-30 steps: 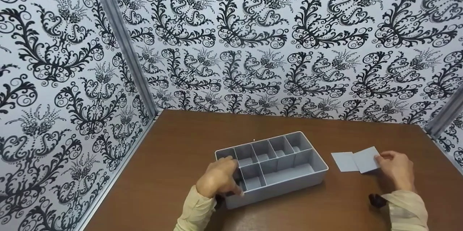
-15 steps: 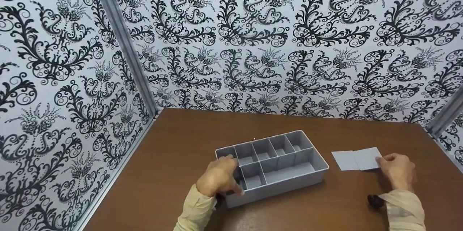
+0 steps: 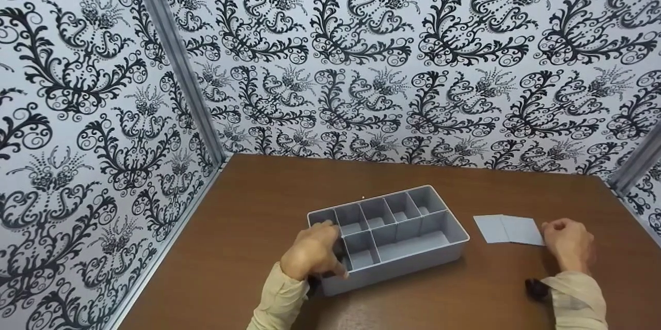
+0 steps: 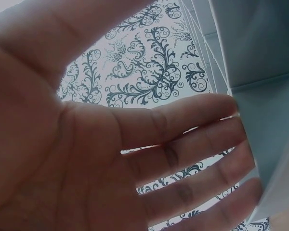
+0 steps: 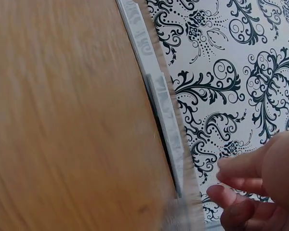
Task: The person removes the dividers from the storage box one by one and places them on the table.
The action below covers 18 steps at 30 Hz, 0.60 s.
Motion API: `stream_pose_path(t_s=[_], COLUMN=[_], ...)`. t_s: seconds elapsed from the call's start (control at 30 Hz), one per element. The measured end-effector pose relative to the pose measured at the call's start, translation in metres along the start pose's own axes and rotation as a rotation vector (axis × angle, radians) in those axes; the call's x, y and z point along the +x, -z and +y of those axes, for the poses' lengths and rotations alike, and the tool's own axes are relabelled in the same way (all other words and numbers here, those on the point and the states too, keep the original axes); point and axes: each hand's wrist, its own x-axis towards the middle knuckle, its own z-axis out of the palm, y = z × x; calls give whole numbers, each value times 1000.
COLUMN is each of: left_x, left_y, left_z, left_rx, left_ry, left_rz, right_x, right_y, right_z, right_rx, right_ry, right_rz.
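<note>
A grey divided tray [image 3: 392, 268] with several compartments stands slantwise on the brown table. My left hand [image 3: 311, 252] is at its left end. In the left wrist view its fingers [image 4: 197, 113] are nearly straight, tips touching the tray wall [image 4: 269, 115]. Two thin, light grey square pieces lie flat to the right of the tray: a left square [image 3: 489, 229] and a right square [image 3: 522, 230], edges meeting or slightly overlapping. Just right of them rests my right hand [image 3: 570, 242], fingers loosely bent and holding nothing. In the right wrist view a gap separates its fingertips from the squares.
Patterned black-and-white panels [image 3: 361, 61] close off the table [image 3: 248, 201] at the back and left. A grey metal post [image 3: 175, 61] marks the left corner. Dark wrist cameras sit at both cuffs, the right one [image 3: 537, 288] close to the tabletop.
The right square has been lowered and straightened from its tilt until flat beside the left one. My right hand has let go of it. The left hand and tray have stayed put.
</note>
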Motion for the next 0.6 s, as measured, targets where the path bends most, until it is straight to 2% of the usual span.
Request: stream_pose_path(t_s=[0.07,0.17,0.23,0.37,0.6], left_x=[0,1,1,1,1], left_y=[0,0,-1,-1,-2], left_z=[1,1,0,0,-1], left_rx=[-2,0,-1,-3,-8], left_ry=[0,-3,-9,-15,-21], left_rz=[-2,3,9,15,27], right_x=[0,1,2,4,7], right_y=[-2,-4,-4,-2,2], right_z=[-1,-6,-9,-10,-3], right_rx=[-33,-106,-150,-200,-235], right_ry=[100,244,287,271,223], right_rz=[-55,-195,-282,-368,-397])
